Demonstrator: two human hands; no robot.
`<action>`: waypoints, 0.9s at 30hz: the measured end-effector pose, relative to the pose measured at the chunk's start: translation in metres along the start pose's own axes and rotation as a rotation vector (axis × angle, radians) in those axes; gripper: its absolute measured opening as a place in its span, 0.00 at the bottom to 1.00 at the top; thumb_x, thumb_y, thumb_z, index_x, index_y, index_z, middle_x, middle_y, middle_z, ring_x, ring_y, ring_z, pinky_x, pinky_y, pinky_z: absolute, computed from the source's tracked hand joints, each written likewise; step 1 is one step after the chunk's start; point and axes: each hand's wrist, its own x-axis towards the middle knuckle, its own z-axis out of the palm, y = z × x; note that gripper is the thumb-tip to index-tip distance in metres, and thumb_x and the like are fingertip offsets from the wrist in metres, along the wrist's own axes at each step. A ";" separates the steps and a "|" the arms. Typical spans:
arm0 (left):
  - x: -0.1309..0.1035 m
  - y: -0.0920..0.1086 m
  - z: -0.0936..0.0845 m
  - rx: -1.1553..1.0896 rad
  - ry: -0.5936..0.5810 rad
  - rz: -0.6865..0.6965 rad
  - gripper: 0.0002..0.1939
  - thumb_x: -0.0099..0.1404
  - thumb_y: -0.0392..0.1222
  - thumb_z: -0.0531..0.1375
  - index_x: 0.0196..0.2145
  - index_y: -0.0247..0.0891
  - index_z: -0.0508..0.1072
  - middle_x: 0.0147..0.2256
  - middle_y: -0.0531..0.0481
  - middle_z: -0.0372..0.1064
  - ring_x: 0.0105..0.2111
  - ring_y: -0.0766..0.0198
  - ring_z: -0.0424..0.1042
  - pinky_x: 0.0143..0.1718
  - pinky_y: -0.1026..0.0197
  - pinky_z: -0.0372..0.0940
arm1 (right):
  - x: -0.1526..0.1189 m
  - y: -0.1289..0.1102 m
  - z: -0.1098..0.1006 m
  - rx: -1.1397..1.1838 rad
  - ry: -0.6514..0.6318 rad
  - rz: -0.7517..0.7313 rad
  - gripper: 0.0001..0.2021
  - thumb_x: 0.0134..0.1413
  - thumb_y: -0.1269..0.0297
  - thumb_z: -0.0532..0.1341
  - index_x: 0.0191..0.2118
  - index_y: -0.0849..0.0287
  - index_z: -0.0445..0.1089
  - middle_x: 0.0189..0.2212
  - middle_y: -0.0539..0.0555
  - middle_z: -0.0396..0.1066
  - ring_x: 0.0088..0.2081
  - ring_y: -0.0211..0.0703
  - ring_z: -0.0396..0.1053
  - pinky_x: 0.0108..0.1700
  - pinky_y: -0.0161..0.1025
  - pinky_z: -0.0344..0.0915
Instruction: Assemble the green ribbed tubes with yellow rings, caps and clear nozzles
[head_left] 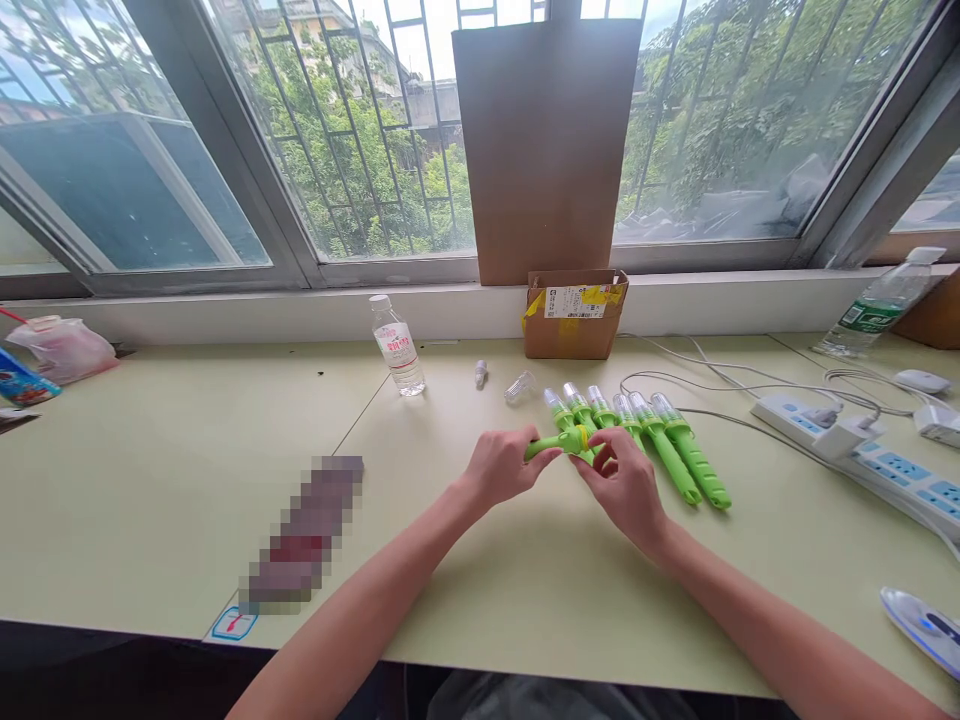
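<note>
My left hand [504, 466] is closed around a green plastic tubular handle [553, 445], held nearly level above the table. At its right end sits a yellow ring [584, 437], which the fingers of my right hand [626, 492] pinch; the fingers partly hide that end. Just beyond and to the right lie several green sticks with clear ribbed caps [667, 455], side by side, some partly covered by my right hand. Farther back, a loose clear ribbed cap [519, 388] rests on its side. To its left is a small whitish bulb-like piece [481, 375].
Behind stands an open cardboard box [572, 335]. A water bottle [401, 355] is back left, another [870, 315] far right. Cables and a white power strip [874, 462] cover the right side. A white device [924, 628] lies front right, a blurred-out object [306, 532] left.
</note>
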 end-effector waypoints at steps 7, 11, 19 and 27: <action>-0.001 -0.004 0.002 0.036 0.028 0.132 0.15 0.63 0.55 0.56 0.36 0.39 0.66 0.24 0.54 0.69 0.19 0.68 0.65 0.20 0.66 0.52 | 0.001 0.003 -0.001 -0.017 0.033 -0.006 0.08 0.54 0.60 0.62 0.35 0.56 0.64 0.28 0.49 0.63 0.20 0.33 0.62 0.21 0.35 0.64; -0.001 -0.003 0.000 0.151 0.115 0.245 0.11 0.67 0.46 0.52 0.30 0.38 0.65 0.23 0.53 0.67 0.20 0.69 0.65 0.19 0.65 0.49 | 0.002 0.000 -0.002 -0.005 0.053 -0.018 0.08 0.54 0.60 0.63 0.33 0.57 0.65 0.31 0.51 0.66 0.20 0.33 0.62 0.20 0.35 0.63; -0.001 -0.002 0.001 0.093 0.139 0.205 0.11 0.65 0.47 0.55 0.31 0.37 0.67 0.22 0.53 0.69 0.20 0.68 0.67 0.20 0.66 0.52 | 0.004 -0.004 -0.005 0.002 0.069 -0.024 0.06 0.54 0.62 0.63 0.34 0.57 0.66 0.34 0.53 0.68 0.21 0.33 0.64 0.22 0.36 0.66; -0.004 0.003 0.002 -0.125 0.018 -0.009 0.11 0.61 0.49 0.59 0.32 0.38 0.69 0.21 0.55 0.68 0.17 0.70 0.62 0.21 0.67 0.54 | 0.003 0.000 -0.002 -0.007 -0.002 -0.003 0.10 0.53 0.61 0.64 0.38 0.57 0.63 0.33 0.50 0.64 0.23 0.34 0.65 0.22 0.34 0.67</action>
